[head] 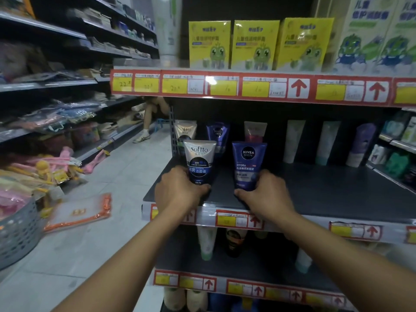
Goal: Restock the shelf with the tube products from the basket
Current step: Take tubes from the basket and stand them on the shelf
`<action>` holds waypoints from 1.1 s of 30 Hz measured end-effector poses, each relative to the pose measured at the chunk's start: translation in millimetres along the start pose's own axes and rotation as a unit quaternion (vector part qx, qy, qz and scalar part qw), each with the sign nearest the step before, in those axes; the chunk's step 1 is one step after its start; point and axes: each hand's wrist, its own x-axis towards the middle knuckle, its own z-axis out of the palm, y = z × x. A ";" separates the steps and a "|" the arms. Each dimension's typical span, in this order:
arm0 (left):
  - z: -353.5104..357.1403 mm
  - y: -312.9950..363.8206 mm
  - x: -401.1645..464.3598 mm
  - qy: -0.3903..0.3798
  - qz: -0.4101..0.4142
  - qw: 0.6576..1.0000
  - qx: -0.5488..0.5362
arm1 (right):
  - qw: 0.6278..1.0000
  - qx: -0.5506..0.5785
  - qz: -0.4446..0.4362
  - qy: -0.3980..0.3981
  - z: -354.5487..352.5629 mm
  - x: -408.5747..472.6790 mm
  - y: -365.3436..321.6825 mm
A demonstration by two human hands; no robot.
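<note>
My left hand (179, 190) grips the base of a silver and dark blue Softto cleanser tube (199, 159), which stands upright near the front of the dark shelf (326, 188). My right hand (265, 194) grips the base of a blue Nivea Men tube (247, 164), upright beside it. Behind them at the back stand another Softto tube (185, 131), another blue Nivea tube (218, 134) and a pink-and-white tube (255, 131). The grey basket (16, 230) sits on the floor at the far left, partly out of frame.
Pale tubes (293, 140) line the shelf's back right. Yellow boxes (255, 45) fill the shelf above. Price labels (238, 220) run along the shelf edges. An orange packet (78, 212) lies on the aisle floor. A person (150, 118) sits down the aisle.
</note>
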 end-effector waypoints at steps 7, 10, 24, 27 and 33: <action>4.0 -10.6 53.9 -0.008 -0.015 1.000 0.026 | 0.999 -0.014 -0.022 -0.034 31.7 38.1 -27.5; 7.2 -18.5 75.8 -0.003 -0.013 1.000 0.017 | 0.999 -0.012 -0.029 -0.029 45.6 54.3 -34.6; 39.3 -45.2 133.4 0.012 0.020 0.999 -0.023 | 0.994 -0.010 -0.112 -0.006 84.0 95.0 -33.8; 44.3 -48.5 136.7 0.017 0.010 0.999 -0.031 | 0.993 -0.037 -0.108 0.011 87.7 98.3 -32.6; 44.5 -51.7 138.3 0.008 0.009 0.999 -0.032 | 0.992 -0.046 -0.120 0.012 85.6 98.1 -30.0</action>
